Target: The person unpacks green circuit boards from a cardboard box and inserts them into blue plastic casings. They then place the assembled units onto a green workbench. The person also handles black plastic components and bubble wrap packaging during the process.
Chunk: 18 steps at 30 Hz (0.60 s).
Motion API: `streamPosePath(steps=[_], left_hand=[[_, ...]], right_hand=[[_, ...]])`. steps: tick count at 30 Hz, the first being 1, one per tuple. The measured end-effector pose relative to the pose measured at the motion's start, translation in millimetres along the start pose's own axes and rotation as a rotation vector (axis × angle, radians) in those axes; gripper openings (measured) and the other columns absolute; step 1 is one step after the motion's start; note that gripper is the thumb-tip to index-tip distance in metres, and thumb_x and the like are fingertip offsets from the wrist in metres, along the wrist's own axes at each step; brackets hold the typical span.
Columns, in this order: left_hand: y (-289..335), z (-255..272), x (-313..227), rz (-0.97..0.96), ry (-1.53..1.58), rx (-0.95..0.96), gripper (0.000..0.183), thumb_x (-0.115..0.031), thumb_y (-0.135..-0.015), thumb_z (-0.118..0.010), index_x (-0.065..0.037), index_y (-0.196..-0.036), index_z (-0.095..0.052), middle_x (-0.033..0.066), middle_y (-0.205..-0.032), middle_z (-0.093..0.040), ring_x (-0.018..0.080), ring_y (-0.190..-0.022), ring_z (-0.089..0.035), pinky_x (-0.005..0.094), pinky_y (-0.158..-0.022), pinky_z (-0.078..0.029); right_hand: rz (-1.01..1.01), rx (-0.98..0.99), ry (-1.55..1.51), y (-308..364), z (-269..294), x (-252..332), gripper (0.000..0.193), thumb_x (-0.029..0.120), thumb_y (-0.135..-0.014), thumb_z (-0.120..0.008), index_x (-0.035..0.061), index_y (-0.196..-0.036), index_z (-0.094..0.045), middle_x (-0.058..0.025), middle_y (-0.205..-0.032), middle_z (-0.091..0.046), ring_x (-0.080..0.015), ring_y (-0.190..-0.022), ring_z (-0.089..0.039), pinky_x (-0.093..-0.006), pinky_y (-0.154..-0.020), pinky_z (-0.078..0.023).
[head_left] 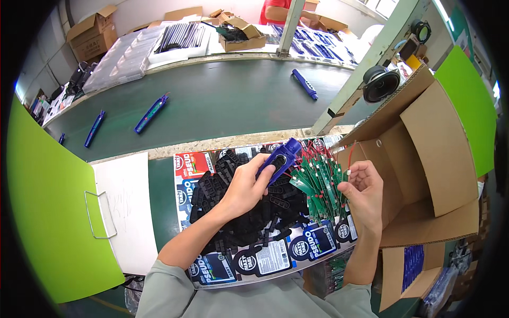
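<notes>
My left hand (pixel 245 184) is closed around a blue plastic casing (pixel 289 149), thumb over the dark oval opening in its side. The casing is tilted, its narrower end up and to the right. To the right, my right hand (pixel 366 193) pinches a small green circuit board (pixel 345 176) with a red wire standing up from it; the fingers hide much of the board. Between and below the hands lies a bundle of green circuit boards (pixel 321 185) with red wires. Under my left hand and forearm spreads a heap of black plastic parts (pixel 254 225).
Beyond the printed work surface (pixel 185 164) runs a dark green belt (pixel 212 100) carrying several blue casings (pixel 151 114). An open cardboard box (pixel 445 153) stands close at my right. A metal post (pixel 347 87) rises before the belt. Someone in red (pixel 273 11) is across the belt.
</notes>
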<state>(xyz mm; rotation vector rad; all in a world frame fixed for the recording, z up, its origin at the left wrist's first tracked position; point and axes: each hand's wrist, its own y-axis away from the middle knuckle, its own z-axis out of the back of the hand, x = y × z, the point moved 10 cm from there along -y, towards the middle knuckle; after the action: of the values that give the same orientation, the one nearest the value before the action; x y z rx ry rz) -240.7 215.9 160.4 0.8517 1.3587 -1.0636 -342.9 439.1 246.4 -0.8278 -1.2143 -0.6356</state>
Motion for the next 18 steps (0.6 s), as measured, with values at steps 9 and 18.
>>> streamPosePath(steps=[9, 18], left_hand=[[0, -7, 8, 0.098, 0.469, 0.102, 0.044, -0.030, -0.111, -0.045, -0.001, -0.145, -0.051, 0.0076, -0.102, -0.065, 0.0141, -0.082, -0.067, 0.0289, -0.071, -0.058], [-2, -3, 9, 0.057, 0.557, 0.062, 0.048, -0.031, -0.110, -0.050, -0.005, -0.151, -0.047, 0.0067, -0.112, -0.067, 0.0119, -0.090, -0.066, 0.0295, -0.079, -0.056]], right_hand=[[0.014, 0.099, -0.018, -10, -47, 3, 0.032, 0.014, -0.095, -0.078, -0.0029, -0.118, -0.063, -0.0009, -0.088, -0.065, -0.0046, -0.072, -0.060, -0.0188, -0.061, -0.048], [0.111, 0.127, 0.018, -15, -94, 14, 0.039, 0.002, -0.099, -0.066, -0.0036, -0.136, -0.059, -0.0023, -0.101, -0.063, -0.0084, -0.086, -0.060, -0.0228, -0.078, -0.050]])
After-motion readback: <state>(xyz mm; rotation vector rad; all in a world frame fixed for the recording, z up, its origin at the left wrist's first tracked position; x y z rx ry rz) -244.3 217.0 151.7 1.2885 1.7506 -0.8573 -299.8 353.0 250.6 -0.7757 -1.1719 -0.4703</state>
